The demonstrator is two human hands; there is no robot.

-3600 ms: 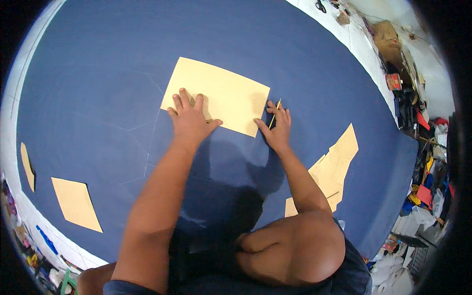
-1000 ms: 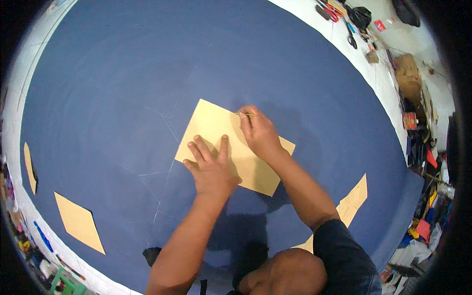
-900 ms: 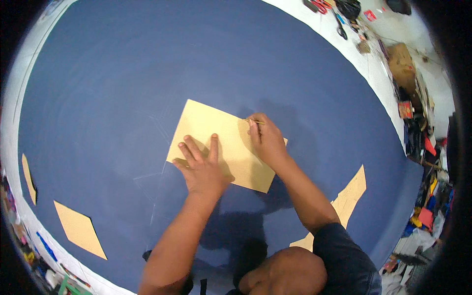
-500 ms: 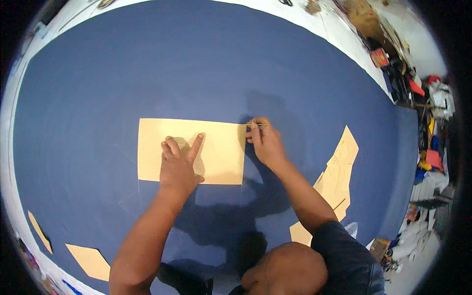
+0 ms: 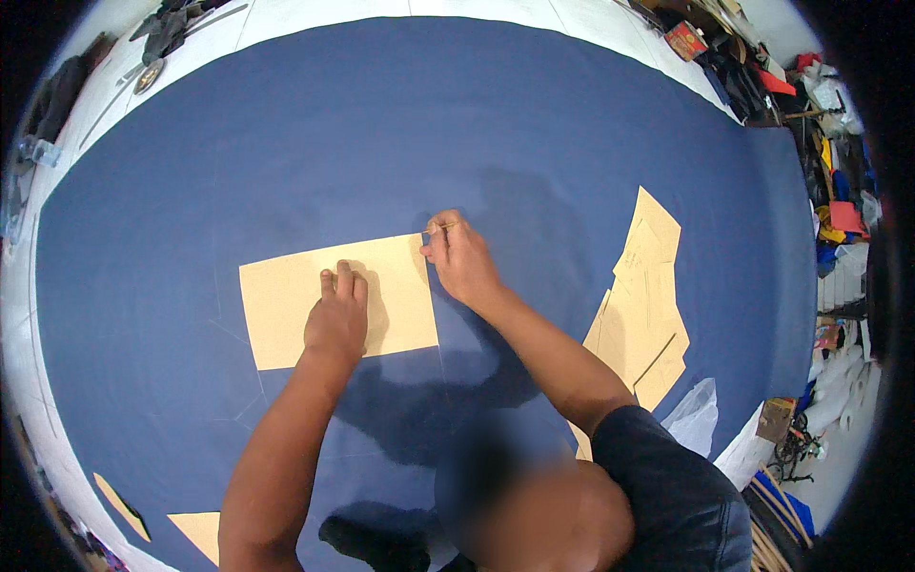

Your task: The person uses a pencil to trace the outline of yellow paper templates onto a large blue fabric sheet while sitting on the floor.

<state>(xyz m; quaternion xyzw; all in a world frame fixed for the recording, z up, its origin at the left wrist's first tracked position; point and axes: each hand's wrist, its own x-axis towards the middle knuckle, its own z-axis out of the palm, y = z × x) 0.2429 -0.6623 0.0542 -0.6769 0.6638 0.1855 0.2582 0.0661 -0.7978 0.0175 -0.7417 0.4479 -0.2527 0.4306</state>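
Head view: 2 hands, left [image 5: 335, 319] flat on 1 tan pattern [image 5: 286, 300], right [image 5: 462, 259] pinching, perhaps, chalk [image 5: 440, 227].

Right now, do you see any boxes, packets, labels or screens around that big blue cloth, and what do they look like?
Small box: top right, beyond the cloth's edge, flat, red and orange.
Brown box: lower right, off the cloth, cardboard, small.
Clear bag: lower right edge of the cloth, crumpled plastic.
No screens or signs show; the clutter on the right is too small to sort further.
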